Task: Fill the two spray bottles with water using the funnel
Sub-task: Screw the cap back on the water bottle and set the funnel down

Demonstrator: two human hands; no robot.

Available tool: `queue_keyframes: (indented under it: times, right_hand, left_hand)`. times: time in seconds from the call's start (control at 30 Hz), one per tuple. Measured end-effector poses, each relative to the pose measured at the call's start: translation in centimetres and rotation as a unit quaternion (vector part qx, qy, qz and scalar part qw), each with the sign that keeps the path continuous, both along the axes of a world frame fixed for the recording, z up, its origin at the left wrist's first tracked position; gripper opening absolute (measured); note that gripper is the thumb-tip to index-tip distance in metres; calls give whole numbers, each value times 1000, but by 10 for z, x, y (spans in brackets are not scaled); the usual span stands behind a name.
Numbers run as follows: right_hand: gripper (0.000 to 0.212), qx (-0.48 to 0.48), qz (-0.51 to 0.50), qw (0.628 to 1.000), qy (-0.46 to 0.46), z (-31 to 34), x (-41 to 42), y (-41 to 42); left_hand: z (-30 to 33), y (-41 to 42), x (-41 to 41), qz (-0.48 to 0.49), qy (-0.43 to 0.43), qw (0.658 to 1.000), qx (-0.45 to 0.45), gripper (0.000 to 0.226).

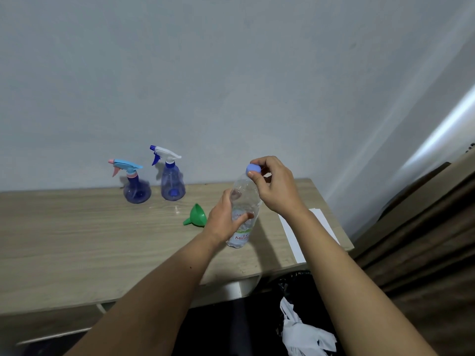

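Hands on the water bottle, cap pinched.

Left hand [226, 219] wraps the clear mineral water bottle [243, 214] at mid-body, fingers curled round it; bottle stands tilted on the wooden desk [77, 240]. Right hand [275, 183] at the bottle's 12 o'clock, fingers pinching the blue cap [252, 169]. Green funnel [197, 215] lies on its side at the bottle's 9 o'clock, just beside the left hand. Two blue spray bottles at 10 o'clock near the wall: round one with pink-and-blue trigger [135, 183], taller one with white trigger [171, 178] to its right, both capped. White paper [295, 237] at 3 o'clock on the desk edge.
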State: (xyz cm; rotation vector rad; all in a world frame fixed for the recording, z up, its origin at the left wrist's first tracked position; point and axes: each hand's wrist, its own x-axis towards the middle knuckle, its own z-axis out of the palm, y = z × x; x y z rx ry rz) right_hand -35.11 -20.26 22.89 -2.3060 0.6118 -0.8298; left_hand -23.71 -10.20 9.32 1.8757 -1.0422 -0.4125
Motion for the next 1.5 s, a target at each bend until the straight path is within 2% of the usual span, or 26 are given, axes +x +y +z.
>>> queue_keyframes:
  times: [0.23,0.3,0.37,0.47,0.63,0.8,0.97,1.13,1.33,1.5]
  right_hand:
    - [30,45,-26,998,-47,-7,-7,-1]
    - [44,66,-33,996,-56,-16,-11,3]
    - [58,95,-49,993,-57,-34,-15,9]
    - [75,192,-83,974,-84,-60,-19,21]
    - [104,258,-71,958,-103,-93,-23,32]
    - [99,279,-73,955,-67,-130,-25,40]
    - [102,280,-91,955,-29,-168,-19,35]
    - [97,294,-99,950,-28,-195,-9,34]
    - [86,292,-104,950,-37,-204,-1,30]
    - [78,286,-111,951,-41,-204,2,27]
  left_hand:
    - [-1,-2,4,-10,34,999,-29,85]
    - [-2,-1,6,-14,42,999,-30,91]
    - [-3,4,9,-20,40,999,-23,107]
    - [-10,24,17,-42,23,999,-6,131]
    - [-35,70,55,12,-29,999,42,126]
    - [-58,83,87,66,-36,993,89,120]
    - [-77,67,99,49,-15,992,116,118]
    - [-99,60,115,43,20,990,133,119]
    - [-111,60,116,70,25,994,83,85]
    - [-112,62,112,93,58,993,44,78]
